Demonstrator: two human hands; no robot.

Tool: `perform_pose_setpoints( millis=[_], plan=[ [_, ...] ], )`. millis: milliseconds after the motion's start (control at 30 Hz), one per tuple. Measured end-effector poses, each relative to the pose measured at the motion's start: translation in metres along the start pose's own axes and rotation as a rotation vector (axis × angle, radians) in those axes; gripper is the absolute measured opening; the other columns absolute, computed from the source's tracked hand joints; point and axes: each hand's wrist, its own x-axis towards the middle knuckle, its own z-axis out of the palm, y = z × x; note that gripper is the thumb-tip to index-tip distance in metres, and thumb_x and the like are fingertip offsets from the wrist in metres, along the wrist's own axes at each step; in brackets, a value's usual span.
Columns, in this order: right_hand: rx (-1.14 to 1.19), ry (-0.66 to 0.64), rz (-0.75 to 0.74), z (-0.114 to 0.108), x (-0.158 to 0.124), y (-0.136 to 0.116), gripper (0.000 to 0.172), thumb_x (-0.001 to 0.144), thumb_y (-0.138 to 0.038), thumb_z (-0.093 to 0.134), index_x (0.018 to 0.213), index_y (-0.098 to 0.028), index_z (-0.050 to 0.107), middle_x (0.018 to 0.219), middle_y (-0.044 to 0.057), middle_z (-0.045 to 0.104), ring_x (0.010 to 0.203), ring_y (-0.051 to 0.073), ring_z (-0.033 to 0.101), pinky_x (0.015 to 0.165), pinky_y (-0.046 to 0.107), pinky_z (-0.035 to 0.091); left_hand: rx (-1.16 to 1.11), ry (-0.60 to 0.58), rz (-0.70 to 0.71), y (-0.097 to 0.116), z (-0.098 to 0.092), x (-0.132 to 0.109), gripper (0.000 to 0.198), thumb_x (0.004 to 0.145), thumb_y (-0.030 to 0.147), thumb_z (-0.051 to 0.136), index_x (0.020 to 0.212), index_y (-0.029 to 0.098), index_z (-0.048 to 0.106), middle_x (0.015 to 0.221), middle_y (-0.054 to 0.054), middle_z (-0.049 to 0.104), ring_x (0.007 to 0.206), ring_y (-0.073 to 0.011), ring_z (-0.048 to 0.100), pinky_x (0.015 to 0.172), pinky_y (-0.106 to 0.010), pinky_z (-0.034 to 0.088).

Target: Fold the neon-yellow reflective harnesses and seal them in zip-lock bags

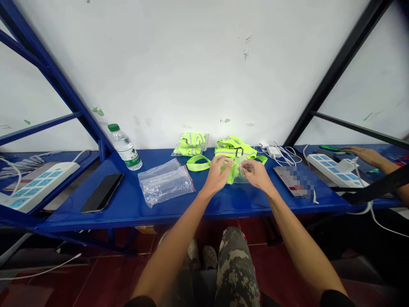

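In the head view, a small clear plastic bag with a bunched neon-yellow reflective strap in it is between my two hands. My left hand is closed at the bag's left side, thumb and fingers curled toward the strap. Pinched fingers of my right hand grip the bag's right edge. Just behind lies a loose heap of neon-yellow reflective straps with a dark buckle. One looped strap end rests left of my left hand. Exactly what my left fingertips touch is partly hidden.
A flattened zip bag lies to the left, and a packed bag of straps by the wall. Around them are a water bottle, a black phone, another phone and white cables. Another person's hand is at far right.
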Motion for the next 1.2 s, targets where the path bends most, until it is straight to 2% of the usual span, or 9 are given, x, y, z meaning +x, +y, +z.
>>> perform_pose_setpoints(
  millis=[167,300,467,633,733,800,933,1033,1200],
  plan=[
    [0.519,0.053,0.170,-0.016,-0.008,-0.012,0.016,0.065,-0.032,0.073,0.070,-0.019,0.066,0.080,0.005,0.068,0.076,0.021,0.064,0.071,0.035,0.051,-0.097,0.233,-0.446,-0.007,-0.009,0.005,0.040,0.093,0.050,0.047,0.114,0.017,0.055,0.114,-0.012,0.063,0.106,-0.0217,0.059,0.089,-0.033,0.047],
    [0.861,0.017,0.244,-0.029,-0.012,-0.039,0.023,0.058,-0.031,0.082,0.072,-0.020,0.066,0.089,0.006,0.070,0.080,0.022,0.065,0.067,0.033,0.054,-0.235,0.178,-0.352,0.007,-0.032,0.007,0.047,0.091,0.058,0.042,0.090,0.016,0.062,0.079,-0.005,0.066,0.072,-0.0160,0.060,0.062,-0.025,0.047],
    [1.085,0.167,0.345,-0.031,0.005,-0.027,0.024,0.061,-0.033,0.080,0.075,-0.021,0.064,0.090,0.004,0.069,0.078,0.019,0.064,0.062,0.032,0.054,0.256,0.591,-0.285,-0.005,-0.124,-0.004,0.042,0.094,0.047,0.039,0.071,0.017,0.058,0.055,0.001,0.050,0.053,-0.0132,0.048,0.052,-0.023,0.035],
    [1.095,0.380,0.493,-0.007,0.030,0.001,0.025,0.059,-0.026,0.075,0.077,-0.021,0.058,0.073,-0.003,0.062,0.058,0.012,0.057,0.049,0.025,0.047,0.818,0.647,-0.537,-0.022,-0.196,-0.025,0.042,0.086,0.051,0.053,0.099,0.012,0.062,0.096,-0.018,0.065,0.097,-0.0334,0.058,0.077,-0.040,0.045],
    [0.997,0.478,0.462,0.015,0.041,-0.013,0.022,0.067,-0.033,0.070,0.080,-0.021,0.056,0.074,-0.002,0.061,0.059,0.011,0.056,0.051,0.024,0.047,0.846,0.739,-0.276,-0.003,-0.169,-0.024,0.049,0.086,0.050,0.054,0.119,0.013,0.055,0.128,-0.022,0.053,0.120,-0.0363,0.047,0.093,-0.047,0.042],
    [0.909,0.535,0.409,0.027,0.045,-0.030,0.025,0.071,-0.041,0.066,0.083,-0.022,0.055,0.079,-0.001,0.062,0.066,0.013,0.059,0.055,0.024,0.049,0.529,0.495,-0.186,0.014,-0.130,-0.015,0.044,0.088,0.054,0.050,0.107,0.016,0.059,0.111,-0.017,0.063,0.105,-0.0292,0.057,0.090,-0.042,0.047],
    [0.870,0.281,0.210,0.030,0.043,-0.050,0.039,0.067,-0.052,0.072,0.088,-0.023,0.057,0.090,0.003,0.068,0.082,0.017,0.065,0.066,0.027,0.053,-0.386,-0.144,-0.514,0.027,-0.071,0.010,0.067,0.086,0.074,0.035,0.102,0.015,0.062,0.083,-0.013,0.068,0.073,-0.0233,0.066,0.068,-0.036,0.054],
    [0.933,0.010,0.187,0.013,0.038,-0.045,0.043,0.065,-0.057,0.076,0.087,-0.024,0.061,0.097,0.003,0.069,0.084,0.019,0.066,0.069,0.029,0.053,-0.740,-0.229,-0.539,0.018,-0.063,0.021,0.056,0.085,0.063,0.052,0.116,0.017,0.059,0.095,-0.011,0.069,0.079,-0.0212,0.066,0.069,-0.035,0.056],
    [0.558,-0.280,0.244,-0.010,0.041,-0.035,0.047,0.075,-0.067,0.062,0.092,-0.023,0.069,0.094,0.006,0.070,0.084,0.022,0.066,0.071,0.034,0.053,-0.722,-0.325,-0.401,0.009,-0.072,0.024,0.071,0.068,0.027,0.082,0.133,0.026,0.054,0.109,-0.007,0.064,0.093,-0.0186,0.063,0.085,-0.035,0.053]
  ],
)
